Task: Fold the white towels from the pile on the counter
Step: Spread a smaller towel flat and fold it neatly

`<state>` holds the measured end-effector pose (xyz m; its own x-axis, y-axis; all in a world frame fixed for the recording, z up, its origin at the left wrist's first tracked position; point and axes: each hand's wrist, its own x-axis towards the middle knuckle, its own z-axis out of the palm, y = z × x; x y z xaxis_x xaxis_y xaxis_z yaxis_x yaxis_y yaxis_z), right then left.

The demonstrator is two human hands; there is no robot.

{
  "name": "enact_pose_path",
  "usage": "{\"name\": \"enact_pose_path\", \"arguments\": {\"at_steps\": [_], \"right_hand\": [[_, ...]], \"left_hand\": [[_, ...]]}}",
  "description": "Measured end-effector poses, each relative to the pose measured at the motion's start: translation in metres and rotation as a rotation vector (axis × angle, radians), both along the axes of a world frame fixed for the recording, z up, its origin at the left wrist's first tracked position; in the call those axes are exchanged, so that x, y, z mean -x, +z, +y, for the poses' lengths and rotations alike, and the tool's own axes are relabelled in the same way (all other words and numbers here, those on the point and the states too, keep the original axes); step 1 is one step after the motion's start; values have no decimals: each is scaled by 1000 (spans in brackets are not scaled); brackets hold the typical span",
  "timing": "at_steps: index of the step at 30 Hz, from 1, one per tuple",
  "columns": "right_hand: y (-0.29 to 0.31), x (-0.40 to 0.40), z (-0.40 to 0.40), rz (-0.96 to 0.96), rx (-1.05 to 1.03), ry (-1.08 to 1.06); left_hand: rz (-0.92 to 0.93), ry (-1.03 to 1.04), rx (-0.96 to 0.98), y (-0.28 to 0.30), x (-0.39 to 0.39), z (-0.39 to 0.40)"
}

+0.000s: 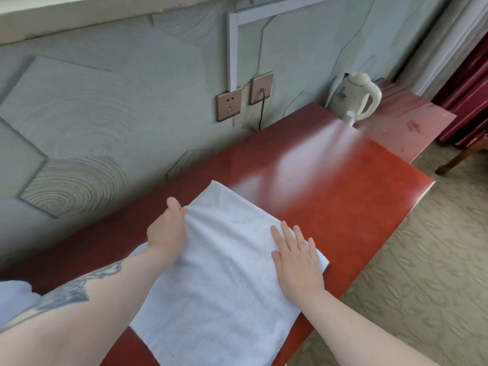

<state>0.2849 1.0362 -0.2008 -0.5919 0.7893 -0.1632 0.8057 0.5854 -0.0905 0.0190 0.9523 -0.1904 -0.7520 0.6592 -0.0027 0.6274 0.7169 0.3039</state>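
White towel [224, 273] lies flat on the red counter [343, 202]. Left hand [167, 228] grips its far-left edge. Right hand [297, 257] presses flat near the right corner. Electric kettle [353, 97] stands at the far end.

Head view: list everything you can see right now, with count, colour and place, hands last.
White terry towel: one, white, spread flat on the counter, near end over the front edge.
Glossy red-brown wooden counter: one, red-brown, along the wall.
More white cloth: one patch, white, far left edge, mostly cut off.
Cream plastic electric kettle: one, cream, far end by the wall.
Bronze wall sockets: two, bronze, wall above counter; a dark cord plugs into the right one.
Left hand: grip on the towel's left edge.
Right hand: flat on the towel's right side.
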Motion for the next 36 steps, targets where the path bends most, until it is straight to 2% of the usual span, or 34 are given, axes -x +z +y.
{"name": "enact_pose_path", "arguments": {"at_steps": [4,8,10,12,14,16,21,24,29,36], "right_hand": [[-5,-3,1,11,20,27],[-2,1,-2,51,-50,-27],[6,8,-5,126,-78,-10],[12,16,-13,201,-92,84],[14,23,-26,231,-75,183],[9,25,-42,218,-43,243],[-6,11,-55,72,4,211],[-4,12,-51,56,13,230],[-1,18,-30,112,52,142],[3,20,-2,31,97,89]], "left_hand": [[-15,-50,12,-2,7,0],[127,-49,-105,-1,1,4],[244,-131,-196,2,-11,10],[277,-303,-207,-1,-28,17],[217,-395,-129,-8,-44,22],[135,-404,-46,-8,-48,28],[-64,-482,237,-3,-33,38],[-71,-578,363,0,-19,39],[57,-522,312,2,-43,52],[-37,-509,326,-11,-54,60]]}}
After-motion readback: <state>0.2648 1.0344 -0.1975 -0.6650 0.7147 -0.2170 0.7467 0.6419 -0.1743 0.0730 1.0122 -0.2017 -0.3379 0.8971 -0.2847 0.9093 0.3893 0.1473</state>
